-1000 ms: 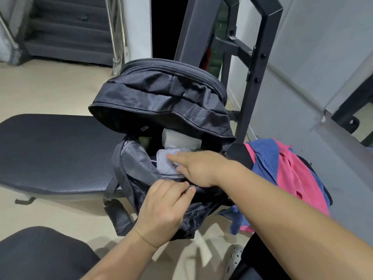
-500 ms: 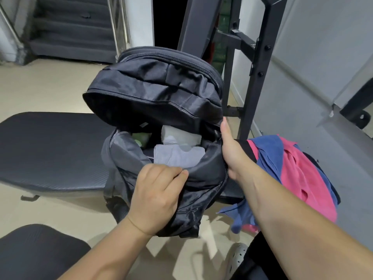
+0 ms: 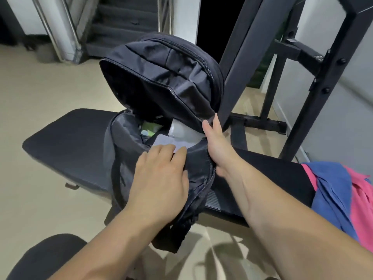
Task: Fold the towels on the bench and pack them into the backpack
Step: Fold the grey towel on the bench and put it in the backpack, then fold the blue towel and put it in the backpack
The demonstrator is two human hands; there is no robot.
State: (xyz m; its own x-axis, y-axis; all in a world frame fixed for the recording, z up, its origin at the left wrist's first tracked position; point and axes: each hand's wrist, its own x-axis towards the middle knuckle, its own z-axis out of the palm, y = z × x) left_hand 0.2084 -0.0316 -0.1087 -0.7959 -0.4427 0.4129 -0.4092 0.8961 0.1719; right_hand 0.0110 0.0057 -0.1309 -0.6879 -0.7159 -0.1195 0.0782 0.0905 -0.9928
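On the black padded desk (image 3: pixel 70 148) a black backpack (image 3: pixel 161 81) stands with its main compartment unzipped and its top flap thrown back and up. The left hand (image 3: pixel 161 178) lies flat on the bag's front wall, fingers straight and close together, holding nothing. Its fingertips reach over the rim and touch a pale folded towel (image 3: pixel 167 141) that stands just inside the opening. Behind that towel sits a white rolled towel (image 3: pixel 181 132), and to the left of it something green (image 3: pixel 149 128) shows deeper in the bag, too hidden to name. The right hand (image 3: pixel 218 146) is laid against the right side of the opening where the flap meets the body. Its fingers point straight up along the zip seam and it grasps nothing that can be seen. At the right end of the desk, well apart from the backpack, 2 loose unfolded towels lie in a heap: a blue towel (image 3: pixel 333 188) draped over a pink towel (image 3: pixel 361 209). A black metal rack (image 3: pixel 333 77) rises behind the desk, and grey stairs (image 3: pixel 121 27) show at the far wall.
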